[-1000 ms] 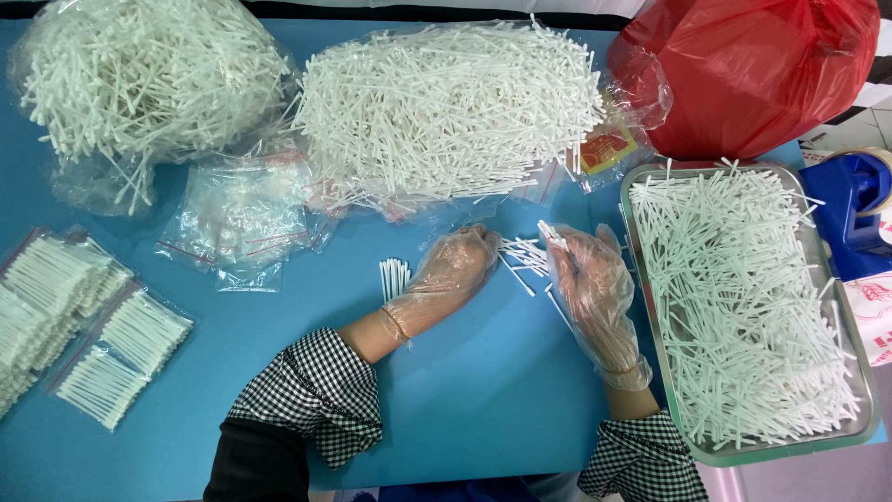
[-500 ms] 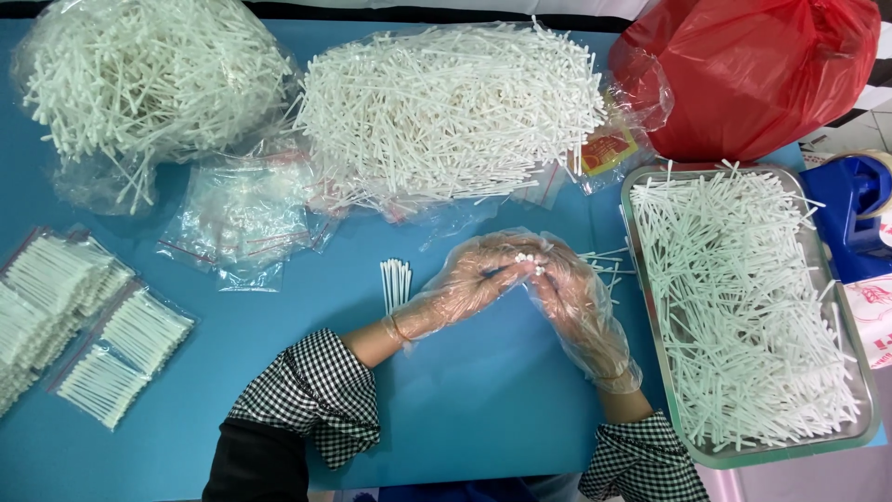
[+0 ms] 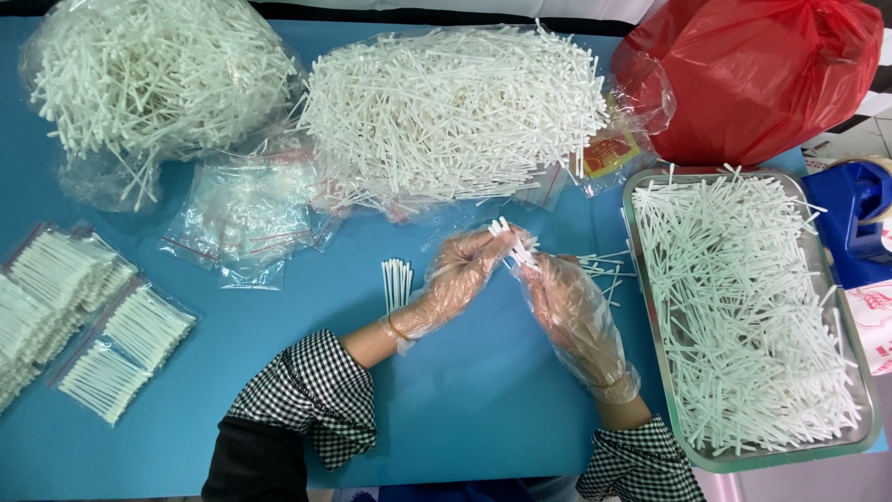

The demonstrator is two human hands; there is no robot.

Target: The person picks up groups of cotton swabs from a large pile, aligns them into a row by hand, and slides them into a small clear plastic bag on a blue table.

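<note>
while both gloved hands met over the blue table [image 3: 465, 409], the left hand [image 3: 460, 279] and right hand [image 3: 567, 311] pinched a small bunch of white sticks [image 3: 509, 244] between closed fingertips. squaring the ends evenly looked wise before laying them beside the little bundle [image 3: 397, 282], near the tray [image 3: 641, 307].

1. Bare blue table [image 3: 483, 390] lies open between the two forearms and toward the near edge.
2. The metal tray [image 3: 650, 372] full of white sticks blocks the right side.
3. The big stick pile [image 3: 446, 112] and red bag [image 3: 753, 74] close off the far side.
4. Empty clear bags [image 3: 246, 218] and packed bags [image 3: 102, 344] crowd the left; a small stick bundle [image 3: 397, 282] lies just beside the left hand [image 3: 455, 274].
</note>
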